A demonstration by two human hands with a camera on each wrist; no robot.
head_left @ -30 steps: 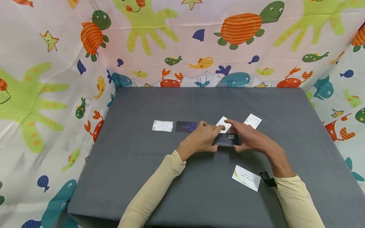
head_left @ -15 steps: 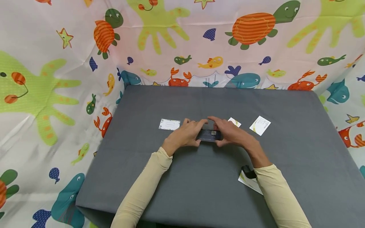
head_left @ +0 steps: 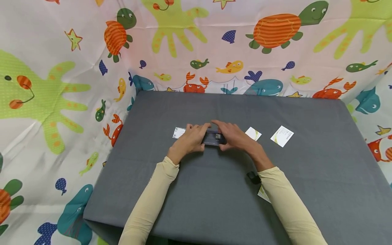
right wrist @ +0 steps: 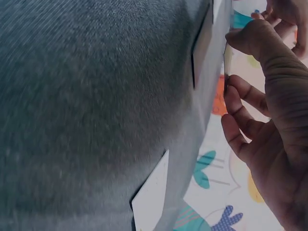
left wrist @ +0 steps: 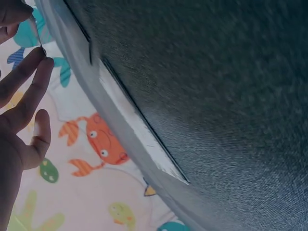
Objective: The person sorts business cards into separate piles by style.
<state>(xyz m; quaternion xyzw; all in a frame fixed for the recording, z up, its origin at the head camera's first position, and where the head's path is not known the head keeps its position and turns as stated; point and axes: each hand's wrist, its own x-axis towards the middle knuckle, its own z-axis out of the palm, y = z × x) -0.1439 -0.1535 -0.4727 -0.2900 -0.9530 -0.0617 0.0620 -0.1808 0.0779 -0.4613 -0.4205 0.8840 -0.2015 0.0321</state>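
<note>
Extending up from the bottom edge of the head view, the left sleeve (head_left: 150,200) and the right sleeve (head_left: 291,204), both cream, lead to the two working hands. Directly beside the right sleeve, lower right of centre, the lower white card (head_left: 263,194) is partly hidden by that sleeve; a black object (head_left: 253,177) sits at the right wrist. At the centre of the frame, the left hand (head_left: 190,139) grips the left end of the dark card (head_left: 211,137), and the right hand (head_left: 234,136) grips its right end, thumb at the near edge and fingers at the far edge. A small square code (head_left: 217,136) shows at the right of its visible face. The right wrist view shows the dark card edge-on against the backdrop, raised above the gray cloth (head_left: 306,163). Left of centre, the left white card (head_left: 178,132) is partly covered by the left hand. Right of centre lie the middle white card (head_left: 253,133) and, farther right, the right white card (head_left: 282,136), both set at an angle. Beyond the far table edge, across the top, hangs the backdrop (head_left: 208,44), printed with sea animals.
</note>
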